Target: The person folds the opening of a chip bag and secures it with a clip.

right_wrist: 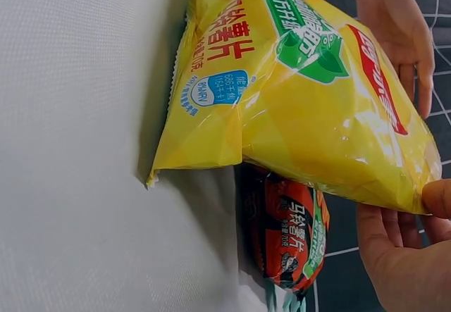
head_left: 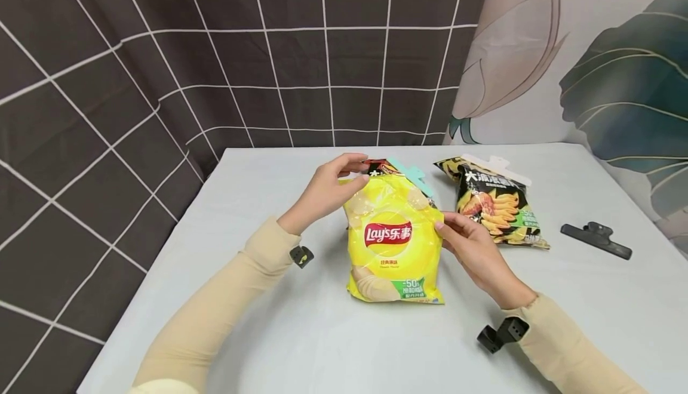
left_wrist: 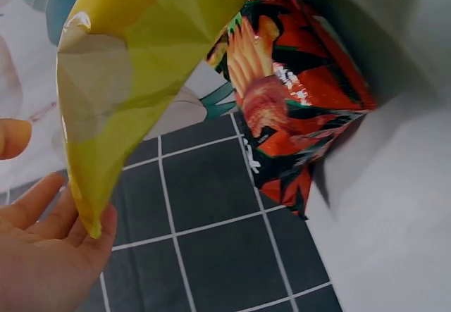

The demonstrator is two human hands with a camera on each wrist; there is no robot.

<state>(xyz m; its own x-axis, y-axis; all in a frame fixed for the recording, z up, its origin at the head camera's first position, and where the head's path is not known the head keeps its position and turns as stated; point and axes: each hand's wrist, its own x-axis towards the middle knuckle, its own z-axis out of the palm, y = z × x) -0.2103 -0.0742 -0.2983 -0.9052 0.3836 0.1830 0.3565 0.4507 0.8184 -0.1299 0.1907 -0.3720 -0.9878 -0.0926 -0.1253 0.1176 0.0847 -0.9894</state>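
A yellow Lay's potato chip bag (head_left: 388, 256) stands nearly upright on the table, its front facing me. My right hand (head_left: 481, 256) pinches its right edge, thumb in front and fingers behind. At the upper left corner is my left hand (head_left: 332, 188); in the left wrist view its fingers (left_wrist: 53, 220) lie behind the corner while the thumb stays apart from it. Directly behind stands a red-and-black chip bag (left_wrist: 275, 101), mostly hidden from the head view, with a teal sealing clip (head_left: 412, 177) across its top.
To the right lies a black chip bag (head_left: 491, 209) with a white sealing clip (head_left: 497, 169) along its top. Farther right, a black sealing clip (head_left: 595, 239) rests on the pale tabletop (head_left: 301, 334). A dark grid-patterned curtain (head_left: 290, 59) hangs behind and at the left.
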